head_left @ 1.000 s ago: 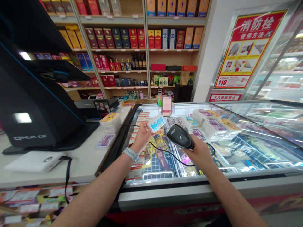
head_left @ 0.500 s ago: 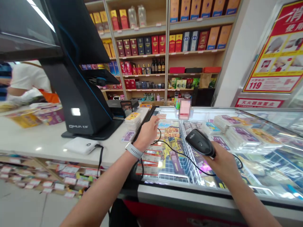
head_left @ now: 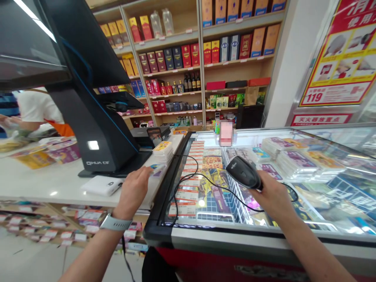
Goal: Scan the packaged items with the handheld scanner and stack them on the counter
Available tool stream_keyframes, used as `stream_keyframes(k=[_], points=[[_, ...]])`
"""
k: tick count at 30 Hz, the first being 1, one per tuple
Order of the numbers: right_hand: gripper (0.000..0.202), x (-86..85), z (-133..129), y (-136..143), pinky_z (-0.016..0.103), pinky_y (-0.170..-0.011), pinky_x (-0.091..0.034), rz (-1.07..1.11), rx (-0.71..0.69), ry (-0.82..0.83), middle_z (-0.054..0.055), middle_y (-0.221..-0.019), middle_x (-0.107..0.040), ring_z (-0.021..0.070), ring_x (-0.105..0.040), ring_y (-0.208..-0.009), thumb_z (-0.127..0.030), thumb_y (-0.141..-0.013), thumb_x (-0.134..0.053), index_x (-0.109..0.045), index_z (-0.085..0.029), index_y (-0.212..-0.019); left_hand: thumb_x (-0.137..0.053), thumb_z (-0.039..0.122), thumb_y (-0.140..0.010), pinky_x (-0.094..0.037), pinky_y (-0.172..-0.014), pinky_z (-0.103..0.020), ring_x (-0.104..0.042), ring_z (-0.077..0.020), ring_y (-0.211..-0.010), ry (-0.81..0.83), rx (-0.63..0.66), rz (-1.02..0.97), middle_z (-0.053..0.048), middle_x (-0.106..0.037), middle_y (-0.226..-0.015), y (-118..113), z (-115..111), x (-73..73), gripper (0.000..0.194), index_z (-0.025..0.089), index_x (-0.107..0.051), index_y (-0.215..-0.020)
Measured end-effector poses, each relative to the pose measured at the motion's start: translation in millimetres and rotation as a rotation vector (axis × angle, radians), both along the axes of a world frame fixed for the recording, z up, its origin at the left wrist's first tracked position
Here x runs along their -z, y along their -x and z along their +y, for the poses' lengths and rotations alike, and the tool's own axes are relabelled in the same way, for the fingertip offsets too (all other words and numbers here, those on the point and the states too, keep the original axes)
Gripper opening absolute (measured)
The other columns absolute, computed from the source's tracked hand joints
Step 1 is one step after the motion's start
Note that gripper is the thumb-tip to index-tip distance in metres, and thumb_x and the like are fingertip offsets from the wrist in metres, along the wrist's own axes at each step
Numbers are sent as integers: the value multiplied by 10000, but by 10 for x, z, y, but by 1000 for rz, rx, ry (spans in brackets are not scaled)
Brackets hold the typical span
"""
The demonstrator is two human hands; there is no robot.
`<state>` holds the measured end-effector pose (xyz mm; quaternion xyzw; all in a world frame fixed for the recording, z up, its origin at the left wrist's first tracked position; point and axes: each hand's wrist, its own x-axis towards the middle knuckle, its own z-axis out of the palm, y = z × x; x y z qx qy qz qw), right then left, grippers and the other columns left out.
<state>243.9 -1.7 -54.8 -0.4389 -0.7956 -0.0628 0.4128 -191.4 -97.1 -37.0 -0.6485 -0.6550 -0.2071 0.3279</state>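
Note:
My right hand (head_left: 274, 192) is wrapped round the handle of a black barcode scanner (head_left: 243, 172), held above the glass-topped freezer (head_left: 226, 231). Its black cord (head_left: 223, 190) runs in loops across the glass. At the counter edge is my left hand (head_left: 135, 191), with a grey-banded watch (head_left: 116, 223) on the wrist. Its fingers are pressed together, with a small blue-and-yellow thing (head_left: 154, 167) at the tips, too small to name. That hand is just right of a white box-like device (head_left: 102, 185) and near a stack of flat packs (head_left: 162, 150).
A black checkout terminal (head_left: 96, 129) stands on the white counter (head_left: 41, 188), beside instant noodle tubs (head_left: 63, 150). Another person's white sleeve (head_left: 37, 105) shows behind it. Shelves of boxed bottles (head_left: 169, 58) line the back. A pink-screened stand (head_left: 226, 133) is at the freezer's far edge.
My left hand has moved left and toward me, from over the freezer's edge to the counter. The scanner stays in my right hand, nearly in place. The view has shifted slightly.

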Motion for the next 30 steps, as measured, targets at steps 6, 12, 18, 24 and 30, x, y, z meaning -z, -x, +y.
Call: stream_keyframes(k=[6,12,18,24,30], points=[[200,-19,-5,17,292,-615,-451,5,-24,-16,49,-829,-666,222,-656,-729,-277,-792,-556,-553,-205,-978,-404,227,-890,-486,-832,-382,-659,-255,-900,169,-9,-30,-111,-712,-1004,26,73,40,270,179,-630,-1029],[198,-42,-28,33,289,-654,-447,37,-41,42,43,-842,-654,212,-641,-761,-235,-785,-583,-558,-200,-978,-445,288,-883,-394,-1008,-520,-640,-278,-1059,214,94,-22,-97,-687,-1171,75,164,55,291,229,-638,-1093],[205,-92,-58,75,291,-695,-449,109,-45,72,53,-867,-650,212,-630,-809,-179,-758,-597,-561,-190,-960,-468,394,-903,-457,-984,-437,-615,-267,-1101,226,352,-80,-115,-661,-1198,-425,499,-4,358,195,-616,-1162],[233,-94,-68,75,298,-703,-459,156,-12,28,60,-885,-658,218,-630,-813,-184,-767,-605,-570,-189,-997,-484,312,-903,-405,-1064,-469,-534,-258,-1234,399,688,-157,-119,-574,-1340,-1483,1003,-32,421,198,-523,-1307],[243,-64,-41,78,326,-719,-478,165,20,-23,78,-890,-657,246,-640,-836,-225,-789,-590,-564,-182,-1026,-695,310,-758,-372,-1091,-483,-592,-265,-1123,496,1177,-728,-89,-688,-1041,-2553,1580,84,266,218,-671,-1007]])
